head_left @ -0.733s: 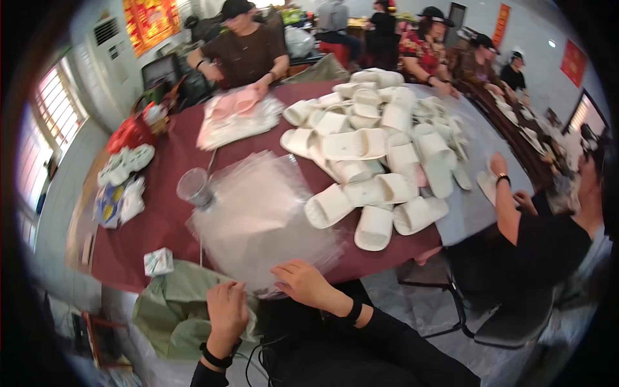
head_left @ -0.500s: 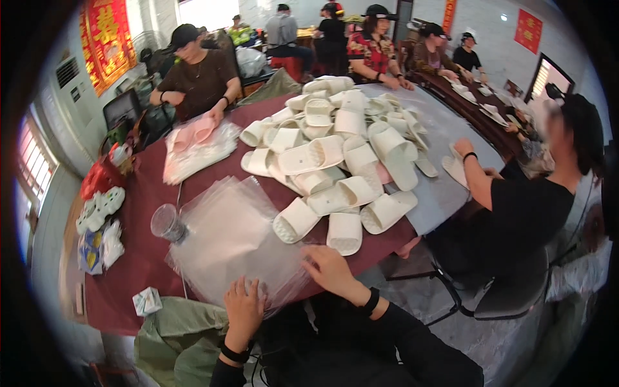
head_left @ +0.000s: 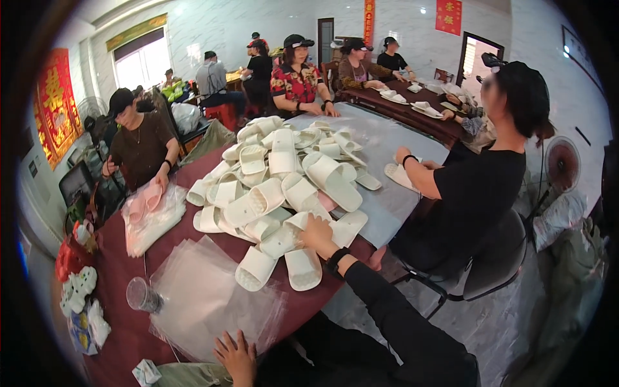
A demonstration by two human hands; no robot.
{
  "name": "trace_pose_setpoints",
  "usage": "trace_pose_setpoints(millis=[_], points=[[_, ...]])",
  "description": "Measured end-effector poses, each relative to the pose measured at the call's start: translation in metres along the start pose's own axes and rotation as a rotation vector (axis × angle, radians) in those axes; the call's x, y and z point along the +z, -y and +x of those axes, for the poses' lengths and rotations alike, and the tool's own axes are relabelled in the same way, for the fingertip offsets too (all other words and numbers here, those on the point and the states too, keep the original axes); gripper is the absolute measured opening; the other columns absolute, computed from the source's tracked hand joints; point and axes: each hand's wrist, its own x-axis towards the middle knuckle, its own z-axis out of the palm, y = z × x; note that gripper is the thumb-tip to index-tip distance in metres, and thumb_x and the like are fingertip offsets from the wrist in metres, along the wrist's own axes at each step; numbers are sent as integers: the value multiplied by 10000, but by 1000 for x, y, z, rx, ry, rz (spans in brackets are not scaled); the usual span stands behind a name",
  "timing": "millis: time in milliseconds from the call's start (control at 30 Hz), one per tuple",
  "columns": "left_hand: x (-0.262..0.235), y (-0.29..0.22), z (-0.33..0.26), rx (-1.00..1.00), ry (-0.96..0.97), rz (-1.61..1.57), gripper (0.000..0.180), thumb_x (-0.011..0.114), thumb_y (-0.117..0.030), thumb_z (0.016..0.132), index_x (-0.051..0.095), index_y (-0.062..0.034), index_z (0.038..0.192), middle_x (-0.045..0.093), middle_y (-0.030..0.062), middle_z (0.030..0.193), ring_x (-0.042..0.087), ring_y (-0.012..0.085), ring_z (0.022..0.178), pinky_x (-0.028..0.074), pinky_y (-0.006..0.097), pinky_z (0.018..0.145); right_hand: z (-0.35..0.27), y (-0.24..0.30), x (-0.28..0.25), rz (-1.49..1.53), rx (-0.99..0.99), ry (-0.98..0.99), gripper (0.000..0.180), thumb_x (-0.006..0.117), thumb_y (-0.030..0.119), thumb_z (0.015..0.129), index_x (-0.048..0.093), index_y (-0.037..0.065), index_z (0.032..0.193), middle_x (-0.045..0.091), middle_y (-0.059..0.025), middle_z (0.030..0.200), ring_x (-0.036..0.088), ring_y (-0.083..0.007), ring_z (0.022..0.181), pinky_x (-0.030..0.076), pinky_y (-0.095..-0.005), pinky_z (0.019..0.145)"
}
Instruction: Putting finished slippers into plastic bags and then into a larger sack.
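The right hand (head_left: 317, 233) reaches out over the maroon table (head_left: 122, 271) into the pile of white slippers (head_left: 284, 187), its fingers curled onto 1 slipper (head_left: 293, 227) at the near edge of the heap; whether it has a full grip cannot be told, since the palm faces down. The left hand (head_left: 235, 353) lies open and flat, fingers spread, on the near edge of the stack of clear bags (head_left: 206, 300), which sits just in front of the person and left of the pile.

The slippers look light, made of soft foam that bends yet keeps its shape, and not fragile; the likely best hold is a pinch across the strap or around the sole's middle. The bags look thin, limp and slippery, apt to cling together, so peeling 1 off by a corner seems safest.

Counts: the pile holds too many slippers to count exactly, well over 30. 2 lie apart nearest the person (head_left: 303, 267). There is 1 bag stack, and 1 clear cup (head_left: 142, 295) beside it.
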Motion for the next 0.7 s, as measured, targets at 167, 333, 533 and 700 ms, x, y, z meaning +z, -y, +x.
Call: trace_pose_setpoints(millis=[167, 333, 533, 700], points=[[0, 7, 4, 96, -41, 65, 489, 503, -418, 883, 475, -164, 1300, 452, 223, 1295, 423, 456, 1161, 368, 615, 879, 2, 14, -7, 130, 76, -73, 663, 623, 450, 778, 461, -22, 1215, 521, -234, 1136, 491, -391, 1068, 440, -460, 874], [0, 2, 6, 59, 56, -8, 527, 481, -438, 891, 436, -188, 1352, 401, 226, 1362, 361, 487, 1227, 329, 647, 920, 13, 0, -3, 288, 100, -178, 563, 570, 359, 804, 449, 6, 1225, 515, -249, 1136, 501, -416, 1048, 419, -472, 901], [4, 6, 6, 54, 45, -33, 524, 474, -440, 892, 440, -188, 1350, 389, 233, 1369, 350, 486, 1234, 310, 650, 937, 27, 4, -15, 512, 74, -143, 472, 502, 296, 844, 453, 18, 1223, 555, -241, 1110, 556, -389, 1007, 422, -447, 891], [11, 7, 4, 53, 33, -18, 530, 473, -438, 892, 435, -180, 1353, 391, 233, 1368, 353, 496, 1224, 312, 658, 927, 18, 25, -47, 824, -69, -148, 380, 423, 272, 927, 472, 22, 1209, 585, -164, 1114, 555, -302, 1031, 413, -336, 877]])
